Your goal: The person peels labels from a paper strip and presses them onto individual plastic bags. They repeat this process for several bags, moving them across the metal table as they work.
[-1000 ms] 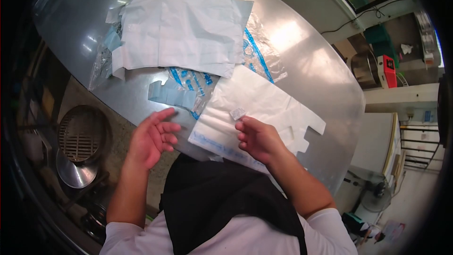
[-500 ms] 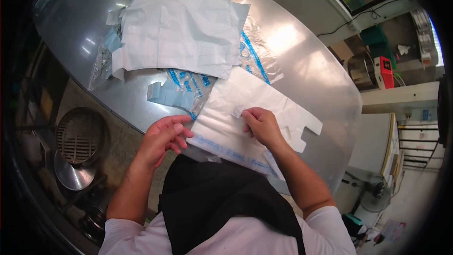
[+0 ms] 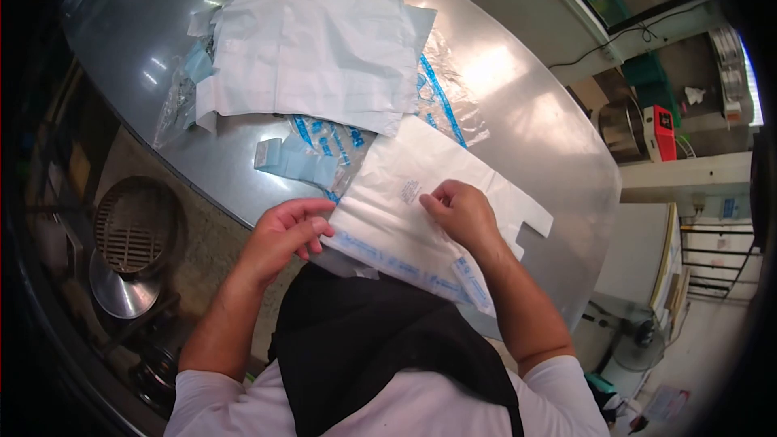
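Observation:
A white plastic carrier bag [image 3: 380,170] with cut-out handles lies flat on clear, blue-printed wrapping [image 3: 405,269] at the near edge of the table. A small patch of print [image 3: 410,192] shows on its surface. My left hand [image 3: 287,231] is at the bag's left corner, thumb and forefinger apart, the other fingers loosely bent. Over the middle of the bag is my right hand [image 3: 461,209], fingers curled and thumb close to the forefinger, just right of the print. Whatever is between those fingertips is hidden.
A pile of pale bags [image 3: 316,48] lies on more clear wrapping [image 3: 441,105] across the metal table [image 3: 558,129]. A light-blue folded piece [image 3: 295,162] lies near the left edge. Round metal cookware [image 3: 133,226] stands below left; a red device [image 3: 662,131] is at right.
My right hand has shifted slightly right, away from the printed patch, which now shows more fully. The bag's lower handle is now mostly behind my right arm. My left hand has barely moved.

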`<state>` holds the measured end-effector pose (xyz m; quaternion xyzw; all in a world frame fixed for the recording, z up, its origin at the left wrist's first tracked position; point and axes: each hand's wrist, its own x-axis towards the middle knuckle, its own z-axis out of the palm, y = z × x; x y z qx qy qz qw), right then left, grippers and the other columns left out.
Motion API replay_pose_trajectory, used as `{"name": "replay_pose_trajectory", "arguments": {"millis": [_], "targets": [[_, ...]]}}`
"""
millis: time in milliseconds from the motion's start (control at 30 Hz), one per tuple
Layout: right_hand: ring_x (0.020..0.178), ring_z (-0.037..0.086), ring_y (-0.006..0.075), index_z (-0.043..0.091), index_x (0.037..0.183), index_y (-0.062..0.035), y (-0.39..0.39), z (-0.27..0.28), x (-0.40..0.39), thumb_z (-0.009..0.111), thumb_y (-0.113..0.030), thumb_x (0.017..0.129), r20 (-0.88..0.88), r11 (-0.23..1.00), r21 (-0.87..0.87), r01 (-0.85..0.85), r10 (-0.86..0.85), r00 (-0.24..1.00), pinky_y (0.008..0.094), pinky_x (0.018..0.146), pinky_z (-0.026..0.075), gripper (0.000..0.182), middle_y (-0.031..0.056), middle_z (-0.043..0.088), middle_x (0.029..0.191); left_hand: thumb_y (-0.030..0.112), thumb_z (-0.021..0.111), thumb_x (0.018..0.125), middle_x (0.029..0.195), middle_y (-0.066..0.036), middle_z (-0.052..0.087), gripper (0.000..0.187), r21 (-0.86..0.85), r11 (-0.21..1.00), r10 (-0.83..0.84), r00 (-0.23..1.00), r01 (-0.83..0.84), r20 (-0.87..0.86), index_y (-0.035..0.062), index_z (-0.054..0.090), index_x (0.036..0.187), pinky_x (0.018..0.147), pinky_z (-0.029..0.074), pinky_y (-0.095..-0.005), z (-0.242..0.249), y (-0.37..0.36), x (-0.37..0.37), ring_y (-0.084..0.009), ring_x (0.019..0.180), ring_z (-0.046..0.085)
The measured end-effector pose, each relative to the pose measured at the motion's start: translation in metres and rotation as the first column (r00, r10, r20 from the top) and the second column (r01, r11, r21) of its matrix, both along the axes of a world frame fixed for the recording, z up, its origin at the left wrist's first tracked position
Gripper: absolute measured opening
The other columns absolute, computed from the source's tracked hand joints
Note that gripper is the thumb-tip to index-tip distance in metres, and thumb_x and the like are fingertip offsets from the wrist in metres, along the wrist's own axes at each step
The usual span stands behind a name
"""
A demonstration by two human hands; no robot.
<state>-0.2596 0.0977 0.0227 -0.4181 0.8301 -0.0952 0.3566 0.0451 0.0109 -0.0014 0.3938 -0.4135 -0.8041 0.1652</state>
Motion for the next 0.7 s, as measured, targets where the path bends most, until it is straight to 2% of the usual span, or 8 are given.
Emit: {"name": "replay_pose_trajectory", "arguments": {"millis": [100,133,200,233,300,333,467,700], "targets": [[0.08,0.07,0.0309,0.073,0.086,-0.0077,-0.014,0.001,0.003,0.074,-0.04,0.087,-0.09,0.997,-0.078,-0.024,0.017,0.996,0.0434,0.071,0.054,0.032,0.0119,0.073,0.082,0.024,0.07,0.095,0.096,-0.005,0.072,0.041,-0.108,0.986,-0.118,0.991,0.125,0.067,0.0033,0.066,0.131,0.063,0.05,-0.0236,0.001,0.005,-0.013,-0.0085,0.075,0.063],[0.08,0.07,0.0312,0.072,0.084,-0.0077,-0.021,-0.004,0.003,0.075,-0.041,0.087,-0.155,0.996,-0.044,-0.073,0.065,0.986,0.0439,0.071,0.053,0.033,0.0122,0.073,0.08,0.025,0.072,0.093,0.094,-0.006,0.072,0.043,-0.313,0.917,-0.211,0.967,0.247,0.144,0.0041,0.066,0.13,0.064,0.051,-0.0258,0.0,0.007,-0.021,-0.0113,0.074,0.064],[0.079,0.07,0.0314,0.072,0.083,-0.0077,-0.023,-0.011,0.003,0.075,-0.042,0.086,-0.22,0.993,-0.012,-0.116,0.11,0.969,0.0443,0.07,0.053,0.035,0.0124,0.072,0.079,0.03,0.074,0.088,0.09,-0.011,0.071,0.047,-0.615,0.64,-0.271,0.885,0.46,0.379,0.0052,0.067,0.128,0.069,0.055,-0.0361,0.02,0.012,-0.045,-0.0242,0.074,0.068],[0.079,0.07,0.0316,0.072,0.083,-0.0076,-0.024,-0.012,0.002,0.076,-0.042,0.085,-0.213,0.99,-0.01,-0.139,0.134,0.968,0.0445,0.07,0.053,0.035,0.0123,0.072,0.079,0.03,0.074,0.088,0.09,-0.011,0.071,0.047,-0.622,0.635,-0.269,0.886,0.458,0.378,0.0052,0.067,0.128,0.069,0.055,-0.0361,0.022,0.015,-0.058,-0.0242,0.074,0.068],[0.079,0.07,0.0319,0.071,0.082,-0.0075,-0.027,-0.015,0.0,0.076,-0.042,0.085,-0.216,0.984,-0.011,-0.18,0.173,0.961,0.0447,0.07,0.053,0.035,0.0122,0.073,0.08,0.031,0.071,0.09,0.091,-0.011,0.071,0.046,-0.795,0.284,-0.152,0.844,0.536,0.515,0.0071,0.067,0.129,0.07,0.055,-0.039,0.015,0.022,-0.081,-0.0272,0.077,0.069],[0.074,0.069,0.0309,0.071,0.08,-0.0064,-0.026,-0.017,0.0,0.078,-0.042,0.083,-0.207,0.984,-0.034,-0.178,0.167,0.964,0.0431,0.068,0.052,0.037,0.0131,0.071,0.076,0.036,0.069,0.09,0.096,-0.014,0.072,0.051,-0.756,0.232,-0.152,0.791,0.612,0.593,0.0061,0.064,0.131,0.075,0.056,-0.0449,0.012,0.022,-0.091,-0.0344,0.084,0.07],[0.067,0.067,0.0292,0.071,0.076,-0.0044,-0.036,-0.014,-0.01,0.081,-0.042,0.08,-0.077,0.983,-0.126,-0.131,0.122,0.99,0.0412,0.064,0.052,0.039,0.0141,0.069,0.071,0.038,0.067,0.091,0.096,-0.017,0.072,0.056,-0.654,0.179,-0.176,0.678,0.735,0.714,0.0035,0.059,0.135,0.077,0.057,-0.0454,0.011,0.019,-0.108,-0.0346,0.088,0.071],[0.066,0.067,0.0298,0.071,0.077,-0.0042,-0.04,-0.027,-0.015,0.081,-0.04,0.08,-0.121,0.984,-0.165,-0.07,0.05,0.991,0.0413,0.063,0.052,0.037,0.0144,0.069,0.071,0.042,0.067,0.09,0.097,-0.017,0.072,0.068,-0.545,0.157,-0.211,0.567,0.824,0.796,0.0024,0.053,0.143,0.078,0.057,-0.0464,0.012,0.019,-0.108,-0.0345,0.09,0.072]]}}
